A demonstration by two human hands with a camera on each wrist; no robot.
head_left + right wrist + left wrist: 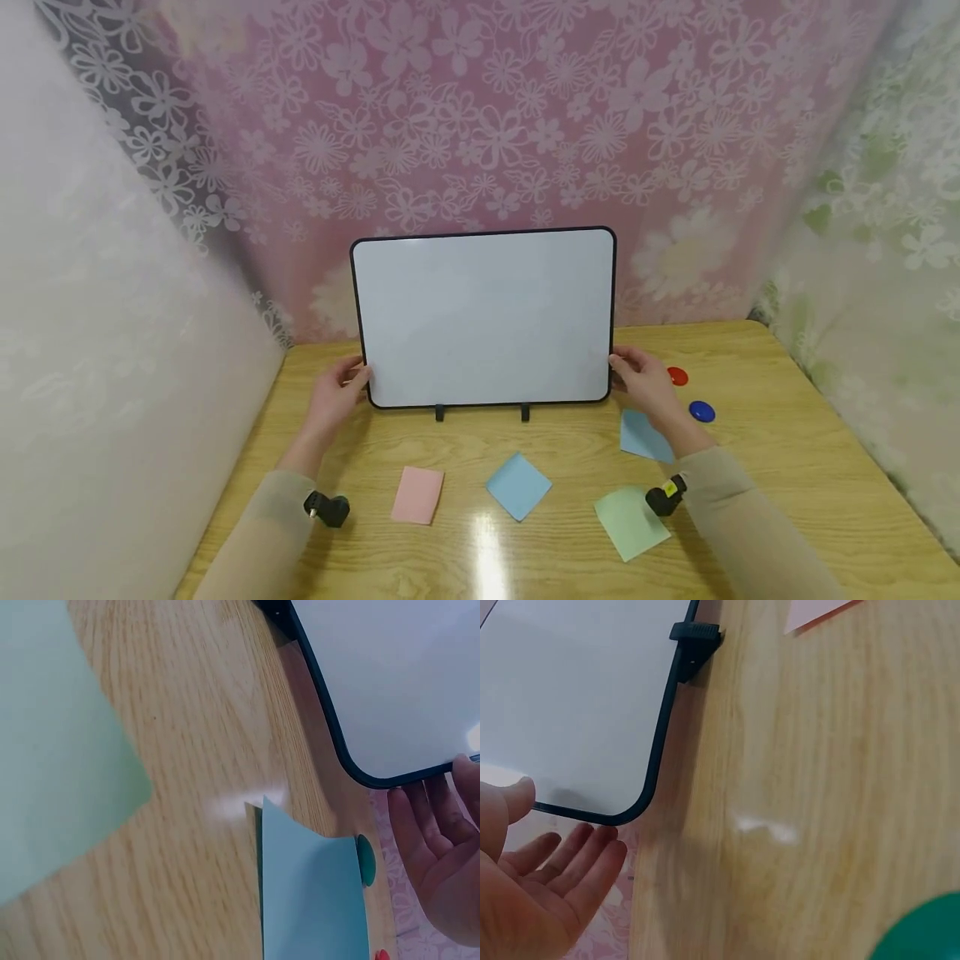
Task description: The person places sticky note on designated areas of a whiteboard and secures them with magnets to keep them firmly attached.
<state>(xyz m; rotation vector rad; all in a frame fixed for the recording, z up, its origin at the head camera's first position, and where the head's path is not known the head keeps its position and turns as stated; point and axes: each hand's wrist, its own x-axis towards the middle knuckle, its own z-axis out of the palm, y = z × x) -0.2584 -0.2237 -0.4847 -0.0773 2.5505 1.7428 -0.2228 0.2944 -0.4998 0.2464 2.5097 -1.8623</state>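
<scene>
A whiteboard with a thin black frame stands nearly upright on two small black feet, one of them a foot left of centre. My left hand holds its lower left edge, thumb at the front and fingers toward the back. At the lower right edge my right hand grips the frame the same way. In the left wrist view the fingers reach past the frame's rim. A blue sticky note lies below my right hand, partly covered by the wrist.
On the wooden table lie a pink note, another blue note and a green note. A red disc and a blue disc are at the right. Flowered curtain hangs behind.
</scene>
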